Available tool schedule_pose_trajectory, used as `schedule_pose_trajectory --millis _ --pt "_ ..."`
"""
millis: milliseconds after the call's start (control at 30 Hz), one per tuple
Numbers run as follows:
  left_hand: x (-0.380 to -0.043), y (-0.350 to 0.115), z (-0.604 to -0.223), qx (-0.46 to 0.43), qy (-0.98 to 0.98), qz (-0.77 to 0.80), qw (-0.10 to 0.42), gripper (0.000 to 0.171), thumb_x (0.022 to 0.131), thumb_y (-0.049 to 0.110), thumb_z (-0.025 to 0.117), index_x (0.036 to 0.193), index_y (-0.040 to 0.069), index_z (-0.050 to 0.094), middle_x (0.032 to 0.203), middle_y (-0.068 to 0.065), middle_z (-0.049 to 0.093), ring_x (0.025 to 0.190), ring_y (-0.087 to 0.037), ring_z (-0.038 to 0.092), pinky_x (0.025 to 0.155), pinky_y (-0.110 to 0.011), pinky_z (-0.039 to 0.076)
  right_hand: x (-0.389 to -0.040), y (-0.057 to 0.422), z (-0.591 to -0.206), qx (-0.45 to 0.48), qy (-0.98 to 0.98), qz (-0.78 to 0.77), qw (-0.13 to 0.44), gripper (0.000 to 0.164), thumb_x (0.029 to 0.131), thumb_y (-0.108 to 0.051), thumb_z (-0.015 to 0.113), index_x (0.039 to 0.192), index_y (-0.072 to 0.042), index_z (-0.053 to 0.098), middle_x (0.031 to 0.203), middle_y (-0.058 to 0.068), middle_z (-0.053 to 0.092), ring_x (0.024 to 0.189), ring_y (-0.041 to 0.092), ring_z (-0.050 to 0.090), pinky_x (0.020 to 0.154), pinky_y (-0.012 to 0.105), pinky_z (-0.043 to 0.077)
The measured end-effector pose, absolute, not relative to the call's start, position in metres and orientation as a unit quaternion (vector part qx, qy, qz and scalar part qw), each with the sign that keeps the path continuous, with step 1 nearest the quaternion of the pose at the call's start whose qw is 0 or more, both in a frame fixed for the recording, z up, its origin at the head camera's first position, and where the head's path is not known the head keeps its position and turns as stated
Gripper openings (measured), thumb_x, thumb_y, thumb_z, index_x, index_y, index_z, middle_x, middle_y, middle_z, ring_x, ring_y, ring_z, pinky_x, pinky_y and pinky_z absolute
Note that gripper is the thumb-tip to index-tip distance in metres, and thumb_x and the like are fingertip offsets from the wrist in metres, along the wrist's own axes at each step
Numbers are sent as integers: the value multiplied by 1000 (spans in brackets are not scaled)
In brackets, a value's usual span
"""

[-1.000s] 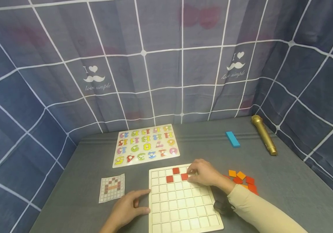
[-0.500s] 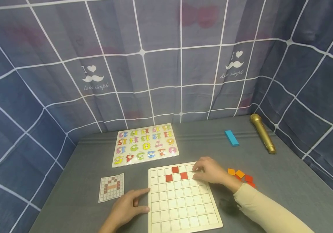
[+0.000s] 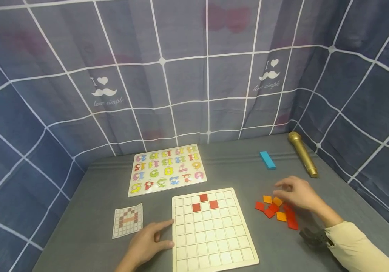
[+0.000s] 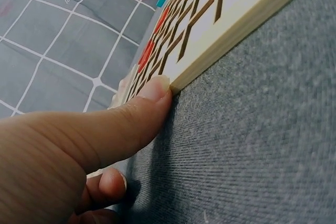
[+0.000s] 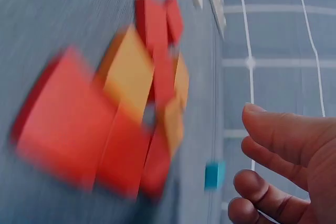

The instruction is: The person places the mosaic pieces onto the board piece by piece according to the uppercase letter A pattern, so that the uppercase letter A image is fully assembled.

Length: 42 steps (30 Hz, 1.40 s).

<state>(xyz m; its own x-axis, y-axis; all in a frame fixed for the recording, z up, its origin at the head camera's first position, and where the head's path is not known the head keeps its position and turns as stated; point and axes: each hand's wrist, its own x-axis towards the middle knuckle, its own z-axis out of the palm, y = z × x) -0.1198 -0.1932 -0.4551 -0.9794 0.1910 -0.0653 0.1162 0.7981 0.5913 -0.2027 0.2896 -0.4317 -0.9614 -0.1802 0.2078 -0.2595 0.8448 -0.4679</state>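
Observation:
A pale wooden grid board (image 3: 215, 236) lies on the grey tabletop. Three red square tiles sit in its upper cells, among them a top-row tile (image 3: 203, 197). My left hand (image 3: 148, 241) rests at the board's left edge, touching it with extended index finger and thumb; the left wrist view shows the thumb (image 4: 142, 111) against the rim. My right hand (image 3: 298, 194) is above the far right side of a loose group of red and orange tiles (image 3: 270, 212). Its fingers (image 5: 273, 132) are loosely bent and apart, with nothing between them in the right wrist view.
Left of the board lies a paper card (image 3: 127, 223) printed with a coloured grid pattern. A number puzzle board (image 3: 167, 170) is behind. A blue block (image 3: 267, 160) and a gold microphone (image 3: 303, 155) lie at the back right. A patterned curtain (image 3: 187, 83) surrounds the table.
My right hand has left the board's upper right and moved right to the loose tiles, uncovering them. The left hand stays at the board's edge. The three red tiles remain in place.

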Motion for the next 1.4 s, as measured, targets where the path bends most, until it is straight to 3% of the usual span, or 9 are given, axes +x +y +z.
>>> schedule_pose_trajectory --millis 267,500,700,1033,1400 --pt "-120 -192 -455 69 950 297 63 64 70 54 79 130 36 64 71 8 44 57 -4 34 52 -21 29 -188 324 -442 104 -966 238 16 38 80 -37 79 104 -7 75 86 -2 61 71 2 45 61 23 38" --pt "-122 -194 -458 83 951 291 60 65 70 55 78 130 36 63 70 8 43 56 -3 33 52 -21 29 -183 326 -445 108 -964 243 -20 42 78 -35 81 105 -4 74 98 7 66 82 12 52 66 27 42" --pt "-121 -195 -457 101 951 288 54 67 70 58 77 131 35 63 71 9 43 56 -2 32 52 -20 29 -183 325 -445 101 -964 247 -14 38 77 -31 82 103 -5 74 96 7 65 80 12 52 66 27 41" --pt "-122 -201 -456 149 946 275 80 93 58 65 81 139 28 56 75 7 41 59 -1 31 53 -19 26 -183 330 -452 91 -969 231 2 35 79 -36 80 101 -9 74 94 4 65 80 13 51 66 28 39" --pt "-120 -199 -455 152 949 267 75 93 56 65 81 139 31 56 75 7 41 58 -1 30 52 -19 26 -179 336 -454 97 -966 238 11 35 75 -36 83 100 -12 74 98 4 63 82 12 50 67 27 40"
